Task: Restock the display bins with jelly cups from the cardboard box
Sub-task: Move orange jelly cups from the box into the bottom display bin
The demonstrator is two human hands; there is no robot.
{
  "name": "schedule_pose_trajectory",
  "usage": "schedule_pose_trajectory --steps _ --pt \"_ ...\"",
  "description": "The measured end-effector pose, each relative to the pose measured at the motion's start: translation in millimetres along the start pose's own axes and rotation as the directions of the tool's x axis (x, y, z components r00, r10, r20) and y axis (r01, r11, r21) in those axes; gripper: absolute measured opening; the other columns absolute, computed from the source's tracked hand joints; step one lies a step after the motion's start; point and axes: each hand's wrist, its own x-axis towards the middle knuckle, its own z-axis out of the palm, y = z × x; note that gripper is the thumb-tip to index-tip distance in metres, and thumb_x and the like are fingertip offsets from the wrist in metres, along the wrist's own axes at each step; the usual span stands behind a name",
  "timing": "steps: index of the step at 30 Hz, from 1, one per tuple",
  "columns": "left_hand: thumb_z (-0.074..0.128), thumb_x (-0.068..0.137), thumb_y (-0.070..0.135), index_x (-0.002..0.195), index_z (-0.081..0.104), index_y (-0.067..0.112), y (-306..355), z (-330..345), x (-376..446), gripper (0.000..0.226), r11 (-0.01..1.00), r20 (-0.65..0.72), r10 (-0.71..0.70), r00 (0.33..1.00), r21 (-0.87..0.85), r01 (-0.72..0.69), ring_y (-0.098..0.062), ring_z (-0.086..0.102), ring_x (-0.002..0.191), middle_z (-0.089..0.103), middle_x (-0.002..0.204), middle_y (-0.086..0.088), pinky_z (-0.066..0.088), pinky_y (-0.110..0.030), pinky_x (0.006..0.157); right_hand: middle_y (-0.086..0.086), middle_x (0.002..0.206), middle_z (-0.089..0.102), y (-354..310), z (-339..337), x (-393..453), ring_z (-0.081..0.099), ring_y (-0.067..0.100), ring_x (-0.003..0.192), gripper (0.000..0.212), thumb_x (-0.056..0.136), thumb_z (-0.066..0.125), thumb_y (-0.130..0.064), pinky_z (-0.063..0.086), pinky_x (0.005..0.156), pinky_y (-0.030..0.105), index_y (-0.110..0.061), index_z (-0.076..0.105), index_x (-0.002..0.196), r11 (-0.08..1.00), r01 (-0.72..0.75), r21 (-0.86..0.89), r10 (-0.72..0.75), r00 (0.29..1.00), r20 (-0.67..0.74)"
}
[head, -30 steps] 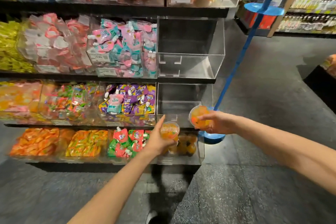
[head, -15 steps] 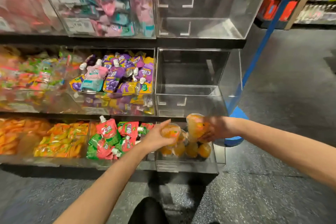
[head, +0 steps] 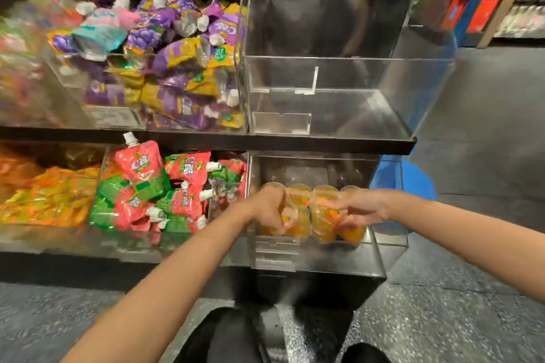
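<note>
At the far left of the frame, on the lower shelf, a clear bin holds orange and yellow foil snack packets [head: 50, 197], blurred by motion. To its right a clear acrylic bin is packed with red and green spouted jelly pouches [head: 153, 194]. Above these, in the upper left, a clear bin contains purple and yellow spouted pouches [head: 177, 68]. Right of centre on the upper shelf stands an unfilled transparent acrylic bin [head: 324, 74] with a small label holder on its front wall. Directly beneath it, in the lower centre right, is the clear acrylic display bin [head: 318, 256] that holds the task's items: orange translucent plastic jelly cups [head: 300, 194] arranged in rows inside it. The left hand [head: 267, 209] reaches into the left part of this bin, fingers curled downward around one jelly cup [head: 290, 216]. The right hand [head: 361, 209] reaches in from the right, fingers closed on a second jelly cup [head: 323, 215] just beside the first. A blue stand base [head: 413, 186] shows behind the bin, above grey speckled flooring [head: 442, 318]
</note>
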Motion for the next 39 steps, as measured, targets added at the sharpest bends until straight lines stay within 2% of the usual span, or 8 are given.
schedule_pose_trajectory --steps 3,8,11,19,21,25,29,39 --pt "0.081 0.066 0.017 0.106 0.062 0.005 4.0 3.1 7.8 0.046 0.996 0.081 -0.071 0.994 0.067 0.066 -0.021 0.061 0.098 0.062 0.107 -0.007 0.054 -0.029 0.076 0.0 0.062 0.061 6.8 7.4 13.2 0.06 0.009 0.054 0.003 0.093 0.055 -0.015 0.056 0.074 0.034 -0.014 0.056 0.09 0.991 -0.059 -0.123 0.052 0.997 -0.054" --pt "0.077 0.078 0.021 0.123 0.053 -0.005 10.1 3.6 24.8 0.057 0.97 0.311 -0.151 0.938 0.228 0.081 -0.021 0.06 0.1 0.057 0.128 -0.01 0.052 -0.028 0.073 0.011 0.097 0.065 2.0 16.8 30.3 0.064 0.023 0.085 0.022 0.09 0.062 -0.024 0.049 0.092 0.035 -0.003 0.059 0.099 0.947 -0.161 -0.279 0.131 0.984 -0.122" --pt "0.074 0.08 0.017 0.137 0.04 -0.001 7.2 6.8 32.2 0.068 0.96 0.33 -0.123 0.936 0.279 0.028 -0.029 0.044 0.128 0.039 0.143 -0.01 0.044 -0.038 0.1 0.013 0.102 0.065 1.7 14.7 36.9 0.064 0.026 0.085 0.045 0.073 0.074 -0.025 0.05 0.089 0.039 0.0 0.056 0.106 0.948 -0.158 -0.276 0.105 0.975 -0.197" --pt "0.068 0.086 0.011 0.117 0.059 -0.005 1.2 17.7 27.7 0.036 0.915 0.264 -0.118 0.957 0.403 0.002 -0.029 0.058 0.114 0.061 0.118 -0.014 0.048 -0.034 0.088 0.02 0.125 0.06 4.1 8.2 45.5 0.06 0.031 0.11 0.07 0.06 0.08 -0.022 0.038 0.11 0.041 0.005 0.053 0.12 0.938 -0.213 -0.272 0.174 0.972 -0.16" --pt "0.064 0.086 0.006 0.116 0.059 -0.003 2.3 23.1 26.3 0.032 0.902 0.254 -0.138 0.957 0.431 0.016 -0.029 0.059 0.112 0.06 0.111 -0.014 0.049 -0.035 0.087 0.022 0.117 0.064 8.8 7.4 50.9 0.062 0.034 0.11 0.064 0.062 0.081 -0.022 0.043 0.101 0.034 0.006 0.054 0.114 0.933 -0.236 -0.271 0.202 0.968 -0.149" --pt "0.064 0.084 0.0 0.124 0.054 -0.005 6.5 23.6 26.6 0.041 0.902 0.303 -0.135 0.943 0.432 -0.009 -0.03 0.057 0.114 0.057 0.125 -0.017 0.048 -0.033 0.089 0.014 0.084 0.07 14.9 7.9 55.0 0.07 0.027 0.082 0.039 0.078 0.074 -0.02 0.044 0.062 0.023 0.002 0.053 0.101 0.926 -0.262 -0.272 0.23 0.963 -0.144" --pt "0.059 0.082 -0.01 0.148 0.019 0.008 5.9 21.4 21.9 0.079 0.933 0.332 -0.077 0.94 0.357 -0.05 -0.034 0.052 0.116 0.047 0.13 -0.023 0.044 -0.033 0.079 0.012 0.075 0.071 14.4 16.2 50.9 0.07 0.017 0.061 0.026 0.091 0.062 -0.021 0.05 0.048 0.019 0.003 0.054 0.096 0.921 -0.256 -0.294 0.232 0.966 -0.114" --pt "0.05 0.082 -0.018 0.148 0.016 0.008 2.8 17.7 22.2 0.079 0.945 0.382 -0.06 0.922 0.319 -0.071 -0.035 0.051 0.114 0.045 0.133 -0.025 0.041 -0.036 0.08 0.008 0.069 0.067 21.0 15.1 55.0 0.058 0.008 0.047 0.027 0.086 0.066 -0.029 0.035 0.039 0.015 -0.003 0.06 0.08 0.9 -0.265 -0.347 0.238 0.964 -0.119"
